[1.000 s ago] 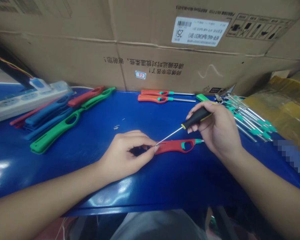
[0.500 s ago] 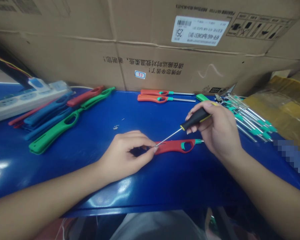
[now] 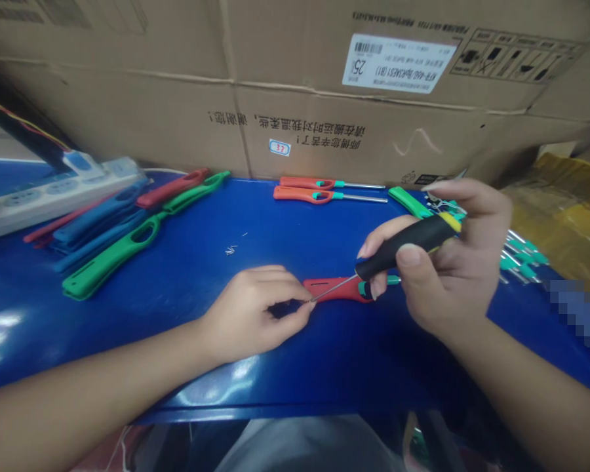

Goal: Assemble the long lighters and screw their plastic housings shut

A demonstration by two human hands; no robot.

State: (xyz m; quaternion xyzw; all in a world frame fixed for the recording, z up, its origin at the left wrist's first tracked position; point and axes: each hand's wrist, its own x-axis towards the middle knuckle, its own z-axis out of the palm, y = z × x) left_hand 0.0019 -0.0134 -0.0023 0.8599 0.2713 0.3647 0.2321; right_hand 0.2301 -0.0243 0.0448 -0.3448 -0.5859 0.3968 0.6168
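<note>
My right hand point(image 3: 455, 275) is closed around the black and yellow handle of a screwdriver point(image 3: 391, 252), its thumb on the near side. The thin metal shaft slants down to the left, and its tip meets the pinched thumb and forefinger of my left hand point(image 3: 263, 308). Whatever sits between those fingertips is too small to make out. Right beside them a red long-nosed lighter point(image 3: 329, 288) lies flat on the blue table point(image 3: 275, 387). Its green trigger part is partly behind my right fingers. Several tiny screws point(image 3: 231, 250) lie loose beyond my left hand.
Two orange lighters point(image 3: 302, 194) lie along a large cardboard box point(image 3: 295, 59). Green, blue and red handle shells point(image 3: 111, 259) are piled at left by a white power strip point(image 3: 54, 190). At right are metal lighter tubes point(image 3: 524, 252), a green shell point(image 3: 408, 201) and yellowish packaging point(image 3: 565, 203).
My right hand has shifted its grip on the screwdriver, with the forefinger lifting off near the handle's end. The screwdriver tip and my left fingertips have moved slightly down and right.
</note>
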